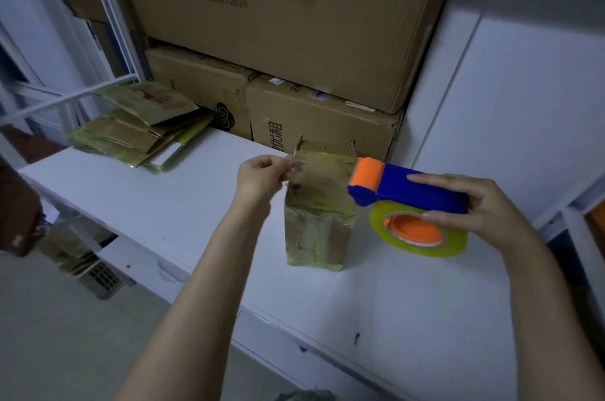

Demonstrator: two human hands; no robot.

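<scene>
Tape dispenser (pixel 422 192) — right hand (pixel 481 207) fingers clasp it | left hand (pixel 262 174) pinches bag (pixel 317 214) (top corner)

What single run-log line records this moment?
left hand: pinches bag top corner | right hand: holds tape dispenser | bag: upright on shelf

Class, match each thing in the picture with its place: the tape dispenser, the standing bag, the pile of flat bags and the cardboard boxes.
Column A
1. tape dispenser
2. standing bag
3. pile of flat bags
4. cardboard boxes

Column B
a. stacked behind the table
b. lying at the table's far left end
c. gripped by the right hand
d. upright on the table, just left of the dispenser

Pairs: 1-c; 2-d; 3-b; 4-a
</scene>
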